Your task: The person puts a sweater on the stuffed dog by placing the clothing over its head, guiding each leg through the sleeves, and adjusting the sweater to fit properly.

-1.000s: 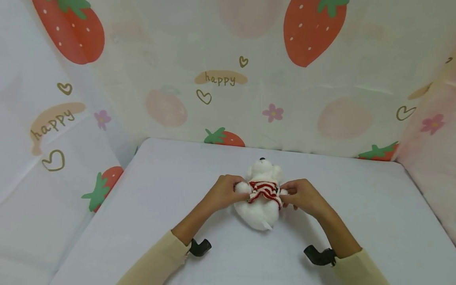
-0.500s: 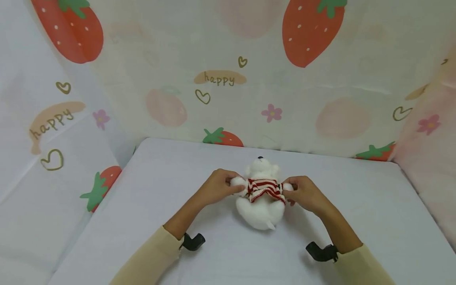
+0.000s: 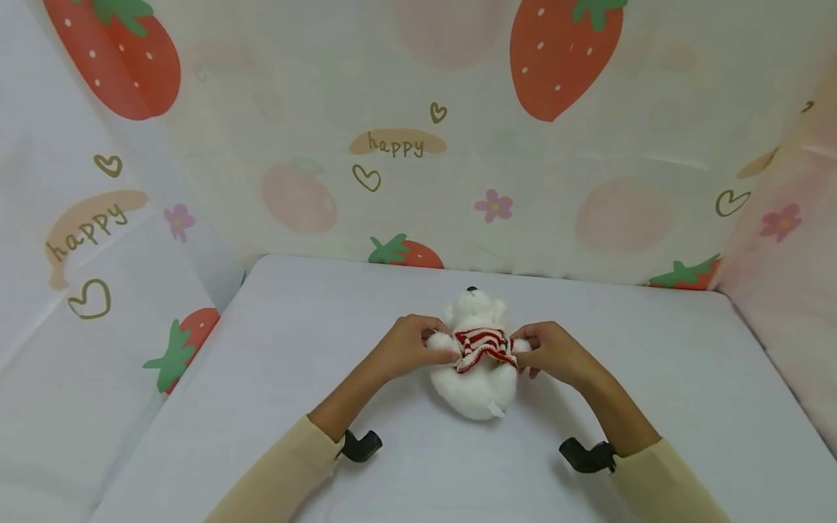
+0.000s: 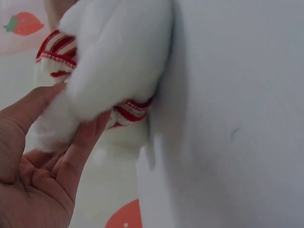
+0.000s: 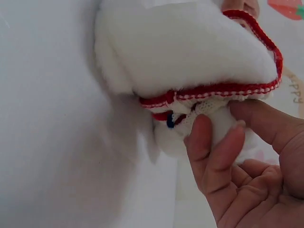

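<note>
A white plush toy (image 3: pixel 474 398) with a black nose lies on the table, its head toward the back wall. It wears a red-and-white striped knit sweater (image 3: pixel 484 343). My left hand (image 3: pixel 407 350) grips the plush arm (image 3: pixel 442 341) on the left side, thumb on one face and fingers behind, as the left wrist view shows. On the other side my right hand (image 3: pixel 557 354) pinches the opposite plush arm (image 5: pixel 223 124) near the sweater's cuff. In the right wrist view the sweater's red hem (image 5: pixel 209 91) runs across the toy's white body.
The white tabletop (image 3: pixel 294 312) stretches around the toy. Behind it hangs a cloth backdrop (image 3: pixel 543 167) printed with strawberries, hearts and "happy". Side cloths stand left and right. A black wrist mount (image 3: pixel 362 446) sits at the left cuff, another black mount (image 3: pixel 587 456) at the right.
The hands spread outward with the plush arms half a second ago, then came back in toward the toy's body. Both keep hold of the plush arms. The head view has shifted slightly.
</note>
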{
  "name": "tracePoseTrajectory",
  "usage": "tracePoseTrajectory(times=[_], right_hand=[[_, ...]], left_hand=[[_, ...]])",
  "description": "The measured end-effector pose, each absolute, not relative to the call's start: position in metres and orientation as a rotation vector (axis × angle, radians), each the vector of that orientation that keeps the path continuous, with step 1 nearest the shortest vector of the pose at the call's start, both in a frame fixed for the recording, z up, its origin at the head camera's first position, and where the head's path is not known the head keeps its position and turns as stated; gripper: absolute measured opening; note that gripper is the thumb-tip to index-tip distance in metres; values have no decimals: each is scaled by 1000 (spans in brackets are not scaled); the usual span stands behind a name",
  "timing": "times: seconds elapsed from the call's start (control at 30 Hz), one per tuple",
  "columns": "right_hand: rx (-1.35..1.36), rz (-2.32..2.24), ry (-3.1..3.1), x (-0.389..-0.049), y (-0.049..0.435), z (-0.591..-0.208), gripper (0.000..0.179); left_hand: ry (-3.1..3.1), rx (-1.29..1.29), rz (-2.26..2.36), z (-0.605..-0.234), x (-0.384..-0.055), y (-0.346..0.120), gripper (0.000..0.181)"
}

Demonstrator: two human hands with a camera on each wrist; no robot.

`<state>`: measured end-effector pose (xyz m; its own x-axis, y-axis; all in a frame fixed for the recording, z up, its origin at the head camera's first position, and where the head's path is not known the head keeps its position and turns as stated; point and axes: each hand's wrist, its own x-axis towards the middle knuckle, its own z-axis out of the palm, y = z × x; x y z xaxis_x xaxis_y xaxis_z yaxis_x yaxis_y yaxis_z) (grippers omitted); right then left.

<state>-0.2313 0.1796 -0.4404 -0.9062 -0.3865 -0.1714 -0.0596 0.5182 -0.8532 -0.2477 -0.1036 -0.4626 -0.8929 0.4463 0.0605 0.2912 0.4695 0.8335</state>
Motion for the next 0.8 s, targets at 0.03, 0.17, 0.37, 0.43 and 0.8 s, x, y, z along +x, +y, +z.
tracePoseTrajectory(times=[0.03,0.17,0.37,0.43,0.8], right_hand=[[-353,-1336,2427,-232,179,-441,26],[-281,-1293,2486,-232,172,-444,26],[-204,-1332,2484,-231,168,-447,20],[-204,-1366,2455,-231,169,-448,18],[-272,-1386,2489,-231,168,-451,14]], left_hand=[[2571,648,1382,-464,-248,-102,24],[2652,686,1331,-468,-247,-96,22],[2611,709,1327,-464,-246,-101,17],[2567,692,1350,-462,-246,-104,19],[2672,737,1231,-469,-250,-95,30]])
